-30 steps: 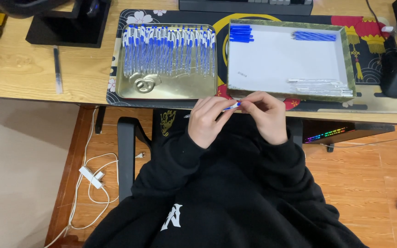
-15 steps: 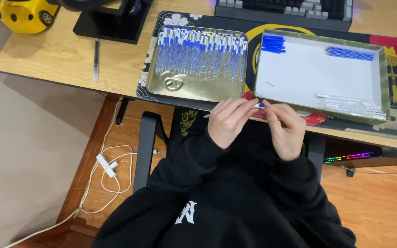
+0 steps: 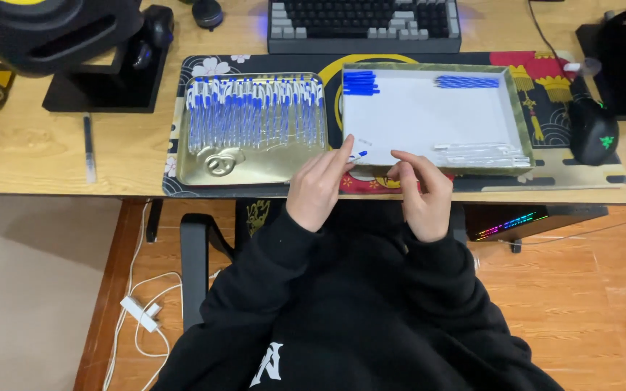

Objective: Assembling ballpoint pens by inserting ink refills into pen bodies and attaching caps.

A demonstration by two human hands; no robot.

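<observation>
The left hand point(image 3: 318, 192) pinches a blue-capped pen point(image 3: 359, 155) in its fingers at the near edge of the white-lined tray point(image 3: 429, 116) on the counter point(image 3: 52, 156). The right hand point(image 3: 423, 192) hovers beside it, fingers loosely curled and holding nothing. A gold tray point(image 3: 255, 166) filled with assembled pens lies just to the left.

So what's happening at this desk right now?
A person in a black hoodie sits at a wooden desk. The left hand pinches a blue-capped pen at the near edge of the white tray, which holds blue caps, blue refills and clear barrels. The right hand is beside it, seemingly holding nothing. A gold tray of assembled pens sits to the left.
</observation>
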